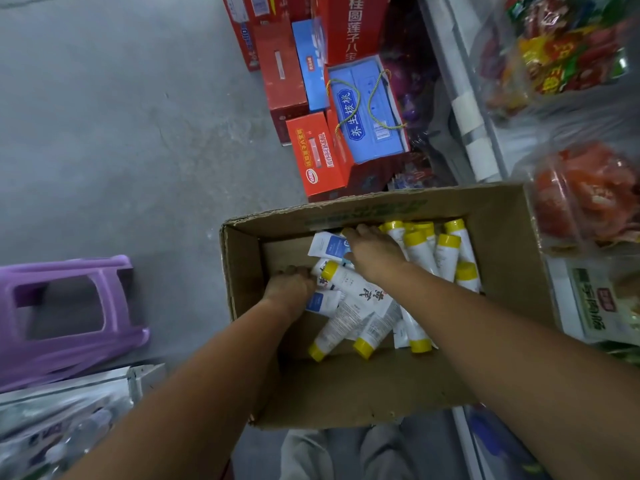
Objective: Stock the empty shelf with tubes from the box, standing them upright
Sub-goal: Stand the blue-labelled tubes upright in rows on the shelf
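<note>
I see left grip (289,289) curled beside tubes (356,292) in box (346,393), right grip (374,252) over blue tube (328,244); can't tell whether either clamps.

A purple stool (69,341) stands on the grey floor (104,133), with red cartons (284,74) and a blue carton (367,112) beyond.

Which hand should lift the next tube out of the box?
Right, probably. The right hand has its fingers on a blue-labelled tube near the cardboard box's far wall, beside yellow-capped tubes. The left hand is curled at the pile's edge; its hold is hidden.
</note>
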A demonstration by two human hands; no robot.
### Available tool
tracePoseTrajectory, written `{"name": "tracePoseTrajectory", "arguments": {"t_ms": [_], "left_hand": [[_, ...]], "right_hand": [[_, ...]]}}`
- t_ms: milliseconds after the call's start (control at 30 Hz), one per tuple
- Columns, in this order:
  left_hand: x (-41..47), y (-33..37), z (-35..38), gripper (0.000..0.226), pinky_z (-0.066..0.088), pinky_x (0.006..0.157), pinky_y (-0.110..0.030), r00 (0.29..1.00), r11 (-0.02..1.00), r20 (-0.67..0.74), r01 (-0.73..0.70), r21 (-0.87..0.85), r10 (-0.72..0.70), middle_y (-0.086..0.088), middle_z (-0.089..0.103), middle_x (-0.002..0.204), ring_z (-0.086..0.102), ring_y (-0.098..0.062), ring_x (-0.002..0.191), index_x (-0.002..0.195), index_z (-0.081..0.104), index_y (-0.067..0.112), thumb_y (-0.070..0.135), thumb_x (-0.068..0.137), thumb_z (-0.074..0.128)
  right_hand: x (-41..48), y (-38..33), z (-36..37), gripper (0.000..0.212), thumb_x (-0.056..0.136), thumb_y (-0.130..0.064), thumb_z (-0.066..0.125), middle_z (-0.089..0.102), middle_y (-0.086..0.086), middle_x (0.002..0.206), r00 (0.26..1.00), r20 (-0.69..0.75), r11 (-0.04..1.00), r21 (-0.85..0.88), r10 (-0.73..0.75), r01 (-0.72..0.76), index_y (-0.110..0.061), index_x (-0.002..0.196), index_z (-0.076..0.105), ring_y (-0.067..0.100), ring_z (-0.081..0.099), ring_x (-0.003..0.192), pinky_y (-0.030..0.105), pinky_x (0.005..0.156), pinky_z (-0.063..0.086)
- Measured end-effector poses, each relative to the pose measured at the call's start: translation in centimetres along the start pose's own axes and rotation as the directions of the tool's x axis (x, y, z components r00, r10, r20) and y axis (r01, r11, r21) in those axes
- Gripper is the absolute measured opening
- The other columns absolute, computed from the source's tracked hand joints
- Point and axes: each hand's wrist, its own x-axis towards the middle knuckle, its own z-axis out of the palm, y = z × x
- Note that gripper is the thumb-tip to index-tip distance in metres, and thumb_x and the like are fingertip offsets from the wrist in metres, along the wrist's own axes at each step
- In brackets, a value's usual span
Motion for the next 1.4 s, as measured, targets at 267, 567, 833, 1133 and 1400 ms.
{"name": "tracePoseTrajectory", "arguments": {"t_ms": [267,567,833,1133,1400], "left_hand": [[0.0,0.6,0.5,0.055,0.043,0.099,-0.043,1.0,0.999,0.006,0.001,-0.053,-0.001,-0.013,0.042,0.143,0.045,-0.032,0.128,0.147,0.035,0.011,0.022,0.097,0.056],[-1.1,1.0,0.4,0.057,0.047,0.094,-0.039,0.996,0.987,0.02,-0.082,-0.137,0.085,-0.006,0.046,0.144,0.05,-0.03,0.126,0.144,0.037,0.025,0.021,0.093,0.062],[-2.7,0.9,0.3,0.063,0.048,0.089,-0.041,0.997,0.983,-0.017,-0.08,-0.164,0.078,-0.005,0.046,0.144,0.051,-0.031,0.123,0.147,0.033,0.033,0.03,0.092,0.062],[-6.2,0.5,-2.9,0.065,0.054,0.084,-0.04,0.988,0.915,-0.151,-0.101,-0.389,0.045,-0.007,0.056,0.13,0.06,-0.029,0.109,0.15,0.026,0.033,0.041,0.094,0.057],[-10.1,0.0,-9.9,0.06,0.055,0.089,-0.039,0.96,0.542,-0.279,-0.236,-0.807,0.003,0.007,0.067,0.113,0.064,-0.011,0.096,0.13,0.048,0.039,0.017,0.081,0.076]], "right_hand": [[0.5,-0.6,0.1,0.054,0.091,-0.027,0.066,0.046,0.009,0.132,0.993,0.106,0.992,0.111,0.053,-0.065,-0.028,0.141,0.045,0.033,0.046,0.123,0.038,0.093,0.044],[-1.7,0.4,-0.4,0.042,0.087,-0.021,0.064,0.055,0.005,0.112,0.994,0.11,0.973,0.23,-0.001,-0.024,-0.025,0.119,0.038,0.035,0.059,0.099,0.035,0.066,0.043],[-4.1,1.4,-1.4,0.056,0.088,-0.021,0.066,0.054,0.0,0.097,0.992,0.096,0.917,0.398,-0.083,0.038,-0.025,0.137,0.039,0.025,0.055,0.08,0.036,0.064,0.047],[-9.6,2.8,-4.4,0.036,0.095,-0.025,0.061,0.063,0.0,0.102,1.0,0.011,0.722,0.691,0.022,-0.024,-0.038,0.123,0.043,0.022,0.064,0.081,0.043,0.067,0.054],[-16.6,4.9,-11.8,0.036,0.092,-0.016,0.065,0.06,0.002,0.109,0.974,-0.127,0.589,0.808,0.188,-0.008,-0.036,0.118,0.048,0.022,0.066,0.09,0.044,0.08,0.058]]}}
